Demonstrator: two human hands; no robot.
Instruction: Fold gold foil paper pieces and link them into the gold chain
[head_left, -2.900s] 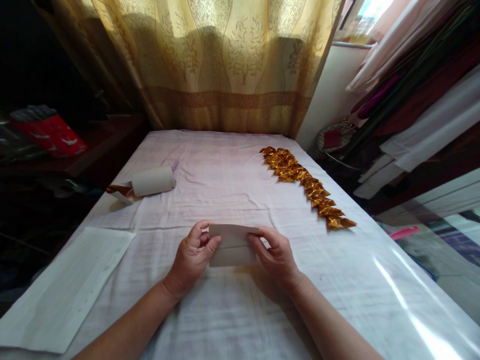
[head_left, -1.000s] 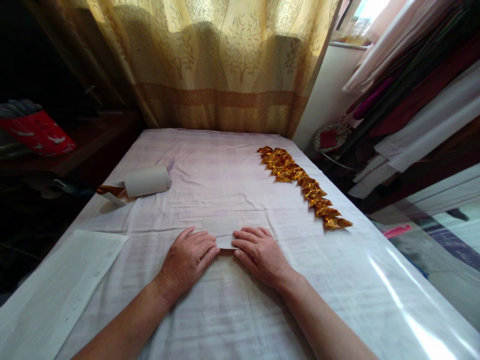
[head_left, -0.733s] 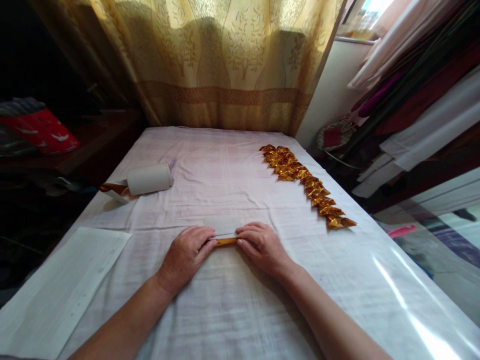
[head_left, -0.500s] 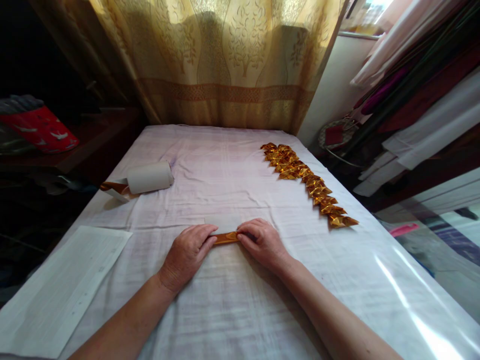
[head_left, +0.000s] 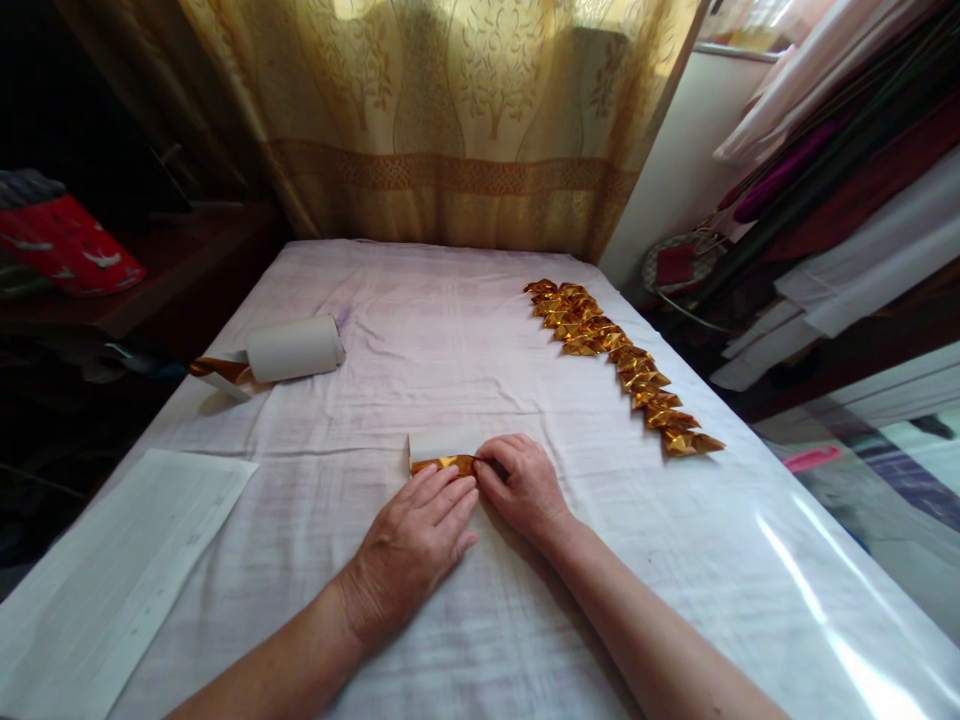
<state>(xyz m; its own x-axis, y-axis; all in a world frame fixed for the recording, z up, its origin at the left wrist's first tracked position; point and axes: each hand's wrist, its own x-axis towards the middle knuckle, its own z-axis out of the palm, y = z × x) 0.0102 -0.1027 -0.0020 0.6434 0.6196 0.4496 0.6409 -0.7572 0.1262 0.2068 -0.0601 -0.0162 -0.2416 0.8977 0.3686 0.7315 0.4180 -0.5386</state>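
A sheet of foil paper [head_left: 442, 440] lies in front of me, white side up, its near edge turned over into a shiny gold strip. My left hand [head_left: 427, 515] lies flat over the near edge of that fold, fingers stretched out and pressing on it. At the strip's right end my right hand [head_left: 523, 484] is closed, pinching the folded edge between thumb and fingers. Part of the sheet is hidden beneath both hands. Farther off to the right, several folded gold foil pieces [head_left: 649, 380] stand in a slanting, overlapping row.
A roll of white-backed gold paper [head_left: 292, 348] rests at the left, its end loose. Nearer is a large pale sheet [head_left: 124, 570]. A white cloth [head_left: 450, 310] covers the bed-like surface. Behind hangs a gold curtain [head_left: 450, 180]; clothes [head_left: 870, 230] hang at the right.
My left hand has let go of the strip's left end and slid right, now flat on the fold. The right hand keeps its pinch. The view has shifted slightly.
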